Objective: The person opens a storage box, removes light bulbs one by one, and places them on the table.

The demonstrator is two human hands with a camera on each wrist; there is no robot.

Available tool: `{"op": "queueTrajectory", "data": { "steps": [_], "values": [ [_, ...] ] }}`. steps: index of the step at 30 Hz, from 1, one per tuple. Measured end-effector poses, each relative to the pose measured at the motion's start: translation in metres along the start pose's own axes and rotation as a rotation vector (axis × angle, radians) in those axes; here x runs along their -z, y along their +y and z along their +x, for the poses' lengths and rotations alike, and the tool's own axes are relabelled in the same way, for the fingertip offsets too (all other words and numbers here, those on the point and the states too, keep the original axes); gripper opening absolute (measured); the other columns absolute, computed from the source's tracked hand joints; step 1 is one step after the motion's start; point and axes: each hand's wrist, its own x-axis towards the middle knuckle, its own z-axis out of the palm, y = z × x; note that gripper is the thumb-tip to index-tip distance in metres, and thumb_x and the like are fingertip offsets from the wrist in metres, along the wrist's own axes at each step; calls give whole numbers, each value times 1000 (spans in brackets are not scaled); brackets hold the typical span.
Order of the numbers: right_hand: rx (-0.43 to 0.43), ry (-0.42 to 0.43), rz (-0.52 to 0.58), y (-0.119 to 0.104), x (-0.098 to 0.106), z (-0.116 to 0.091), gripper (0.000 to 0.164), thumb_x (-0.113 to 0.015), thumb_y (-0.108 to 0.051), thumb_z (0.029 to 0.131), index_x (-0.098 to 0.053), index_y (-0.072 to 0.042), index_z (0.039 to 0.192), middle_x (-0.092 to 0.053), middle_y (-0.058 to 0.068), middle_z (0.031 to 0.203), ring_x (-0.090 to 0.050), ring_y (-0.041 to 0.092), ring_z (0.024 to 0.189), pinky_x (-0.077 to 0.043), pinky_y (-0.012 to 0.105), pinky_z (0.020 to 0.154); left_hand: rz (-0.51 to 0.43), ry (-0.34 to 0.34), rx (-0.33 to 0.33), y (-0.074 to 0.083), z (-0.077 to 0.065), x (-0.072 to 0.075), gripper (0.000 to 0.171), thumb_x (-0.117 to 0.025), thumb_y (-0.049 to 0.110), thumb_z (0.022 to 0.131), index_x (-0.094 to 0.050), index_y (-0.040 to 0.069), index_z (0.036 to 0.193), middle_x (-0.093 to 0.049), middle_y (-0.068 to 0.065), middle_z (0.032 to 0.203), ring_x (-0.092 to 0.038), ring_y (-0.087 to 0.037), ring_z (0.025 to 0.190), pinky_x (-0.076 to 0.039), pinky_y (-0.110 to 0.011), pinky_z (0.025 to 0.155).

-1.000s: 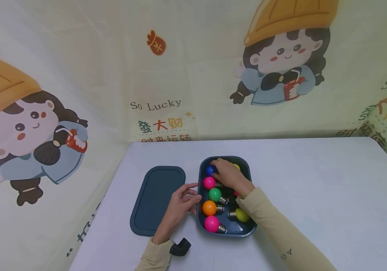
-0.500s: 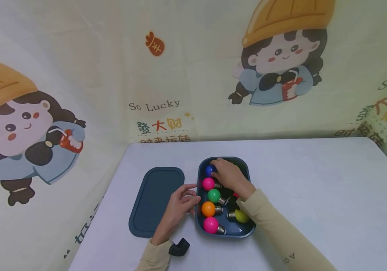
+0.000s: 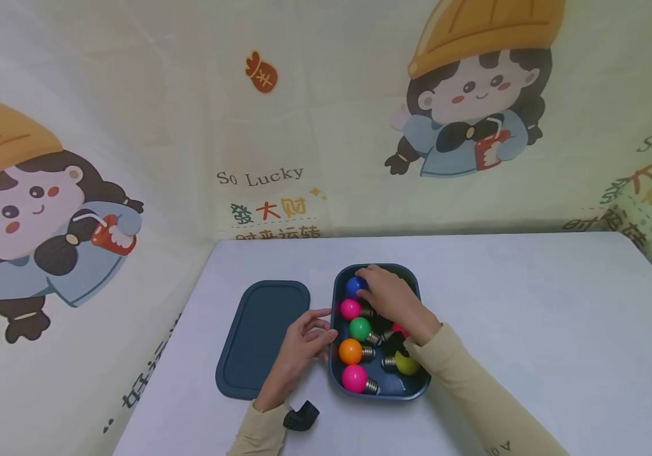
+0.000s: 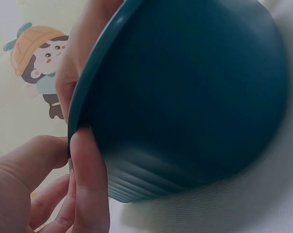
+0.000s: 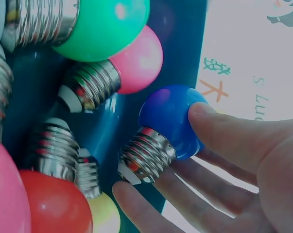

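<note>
A dark blue-green tray [image 3: 394,387] holds several coloured light bulbs with metal screw bases. In its far left corner my right hand [image 3: 392,297] grips a blue light bulb [image 5: 173,116], the thumb on its near side and fingers behind. Below that bulb, down the left side, lie a pink bulb [image 3: 351,309], a green bulb [image 3: 360,329], an orange bulb [image 3: 351,351] and another pink bulb [image 3: 354,378]. My left hand [image 3: 301,342] touches the tray's left rim with thumb and fingertips, its fingers loosely bent. The right hand hides some bulbs in the head view.
A flat dark lid [image 3: 260,342] lies on the white table [image 3: 531,316], left of the tray. On the tray's right side sit a yellow bulb [image 3: 407,363] and a red bulb [image 3: 400,329]. A printed cloth [image 3: 348,126] stands behind the table.
The right wrist and sleeve have shifted slightly, showing more of the red bulb. The right hand stays at the blue bulb, and the left hand keeps its place at the rim.
</note>
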Motion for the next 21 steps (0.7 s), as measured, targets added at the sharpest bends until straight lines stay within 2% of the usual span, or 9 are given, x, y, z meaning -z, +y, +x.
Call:
{"op": "queueTrajectory", "data": {
  "steps": [8,15,21],
  "values": [
    [39,49,24,10,13,-8,40,-71,-16,92,-61,4,126,-66,17,114,-66,30,103,-54,45,94,-7,0,-2,-3,-1,-1,50,-74,18,90,-55,8,135,-60,-8,101,-62,-14,72,-56,-25,58],
    [-4,31,42,13,25,-13,44,-71,-15,92,-59,3,130,-65,18,118,-64,32,107,-53,47,95,-23,-13,-12,-3,1,-3,49,-74,17,90,-56,9,135,-60,-9,101,-61,-13,70,-56,-25,58],
    [-1,27,49,15,32,-18,43,-71,-13,92,-59,4,130,-64,19,119,-64,33,108,-54,47,94,-18,-6,-16,-3,0,-1,49,-74,16,91,-55,7,135,-59,-8,100,-61,-12,70,-56,-25,57]
  ]
}}
